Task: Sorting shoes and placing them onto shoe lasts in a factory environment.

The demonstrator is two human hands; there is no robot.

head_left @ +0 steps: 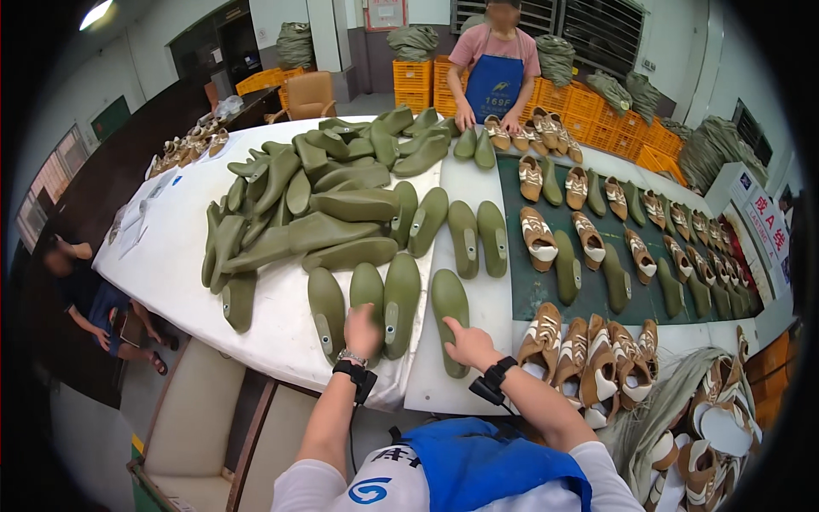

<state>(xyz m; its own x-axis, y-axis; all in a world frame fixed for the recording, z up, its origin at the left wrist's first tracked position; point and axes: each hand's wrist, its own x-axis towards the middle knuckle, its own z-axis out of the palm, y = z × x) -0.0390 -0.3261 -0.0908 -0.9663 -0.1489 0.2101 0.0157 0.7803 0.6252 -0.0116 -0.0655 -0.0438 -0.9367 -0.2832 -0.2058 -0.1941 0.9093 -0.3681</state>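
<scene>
My left hand [364, 331] is closed on the heel end of a green shoe last [367, 286]; its fingers are partly smeared. Two matching lasts stand close on either side, a left one [326, 303] and a right one [402, 299]. My right hand [471, 345] grips the right edge of another green last [449, 299], which lies toe away from me on the white strip, its index finger on top. Beyond it lies a pair of lasts, the left one [462, 239] beside the right one [492, 239].
A heap of green lasts [341, 179] covers the white table [162, 239]. Brown-and-white sneakers and lasts line a green belt [546, 294] at right. More sneakers [597, 363] stand by the near edge. Across the table a person in a blue apron [497, 85] handles shoes. Another person sits at left.
</scene>
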